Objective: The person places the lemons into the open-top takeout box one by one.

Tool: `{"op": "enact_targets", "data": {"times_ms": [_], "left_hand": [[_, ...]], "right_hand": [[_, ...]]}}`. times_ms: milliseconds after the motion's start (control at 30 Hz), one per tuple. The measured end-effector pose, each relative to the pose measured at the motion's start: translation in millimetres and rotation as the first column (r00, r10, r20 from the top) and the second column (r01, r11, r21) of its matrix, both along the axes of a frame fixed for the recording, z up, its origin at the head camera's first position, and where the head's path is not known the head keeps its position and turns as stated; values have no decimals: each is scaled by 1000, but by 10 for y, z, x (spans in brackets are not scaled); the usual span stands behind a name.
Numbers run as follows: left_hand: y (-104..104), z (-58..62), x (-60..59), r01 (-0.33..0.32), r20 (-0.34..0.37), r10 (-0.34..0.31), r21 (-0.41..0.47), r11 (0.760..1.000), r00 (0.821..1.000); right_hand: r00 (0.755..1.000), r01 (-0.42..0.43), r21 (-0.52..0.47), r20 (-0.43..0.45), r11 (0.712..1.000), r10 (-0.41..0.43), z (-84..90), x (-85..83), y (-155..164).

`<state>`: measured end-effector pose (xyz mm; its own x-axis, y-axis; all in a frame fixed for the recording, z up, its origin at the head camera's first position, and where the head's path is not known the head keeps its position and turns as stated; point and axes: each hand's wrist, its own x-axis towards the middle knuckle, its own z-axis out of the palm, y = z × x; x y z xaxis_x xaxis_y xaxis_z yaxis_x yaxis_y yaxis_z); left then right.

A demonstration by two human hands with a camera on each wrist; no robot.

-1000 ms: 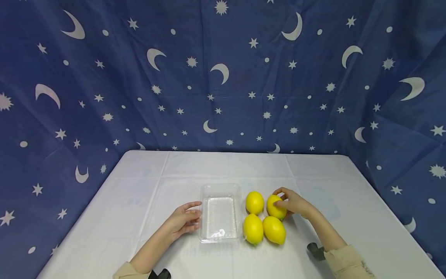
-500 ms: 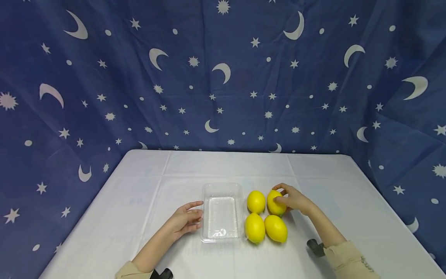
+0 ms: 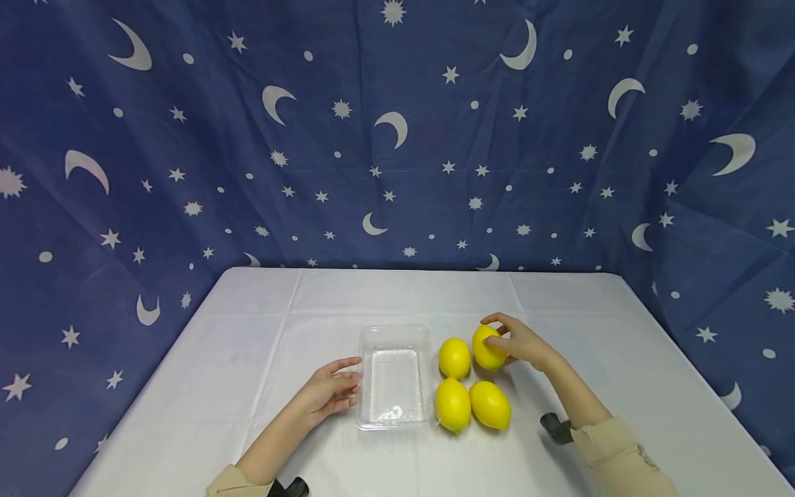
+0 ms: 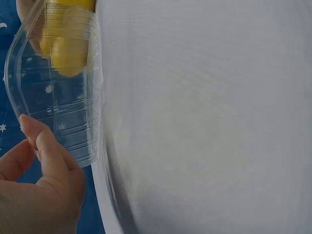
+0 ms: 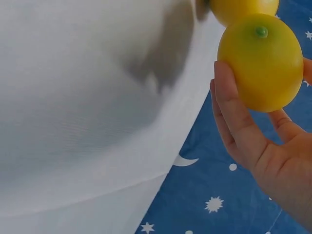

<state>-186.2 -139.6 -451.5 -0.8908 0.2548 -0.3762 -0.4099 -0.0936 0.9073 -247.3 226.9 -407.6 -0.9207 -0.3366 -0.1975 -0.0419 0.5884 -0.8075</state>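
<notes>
The right hand [image 3: 523, 343] grips a smooth, oval yellow lemon [image 3: 486, 349] just beside three more lemons [image 3: 452, 406] on the white, cloth-covered counter [image 3: 348, 297]; the left hand [image 3: 328, 393], fingers loosely spread, touches a ribbed, clear plastic container [image 3: 395, 383].

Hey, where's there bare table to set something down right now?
The white table is bare behind the clear box and the lemons, up to the blue curtain; also left of the left forearm and right of the right sleeve. It's crowded beside the box: three lemons huddle on its right, a fourth sits in the right grip.
</notes>
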Motion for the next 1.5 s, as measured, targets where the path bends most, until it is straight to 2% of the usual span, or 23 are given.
{"op": "enact_targets", "data": {"times_ms": [100,400,667,867,1100,1300,1500], "left_hand": [[7,0,-14,0,2,0,0,1000,1000],[13,5,-12,4,1,-4,11,1000,1000],[-4,-9,-31,14,13,-15,33,999,1000],[-17,-11,-30,30,7,-30,44,999,1000],[-21,-6,-21,20,18,-20,27,999,1000],[-38,-7,-37,30,18,-31,24,999,999],[-24,8,-84,8,49,-7,-16,1000,999]], "right_hand": [[999,-25,1,-22,1000,25,52,-33,4],[999,28,24,-26,999,-28,189,-121,-206],[1000,13,20,-15,1000,-13,209,-180,-431],[1000,-15,43,-5,999,15,217,-199,-610],[998,-62,101,-24,993,65,246,-165,-913],[991,-133,87,-22,987,135,271,-141,-1141],[990,-142,71,18,987,141,237,-160,-1323]]}}
